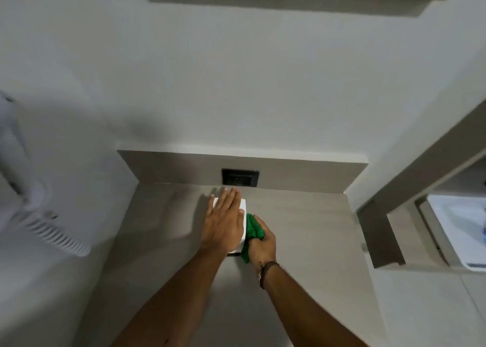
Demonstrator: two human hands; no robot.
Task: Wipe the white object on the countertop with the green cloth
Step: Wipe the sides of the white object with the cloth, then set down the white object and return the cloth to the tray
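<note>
Now my left hand [224, 222] lies flat, fingers spread, on top of the white box [243, 216], a plain smooth block on the counter [302, 241] just before the dark socket [240, 177]. My right hand [262, 246] is clenched around the green cloth [253, 231], pressing it to the box's right side.

Black wall socket [240, 177], white ribbed appliance [56, 232] at left, bracelet [266, 269]
</note>
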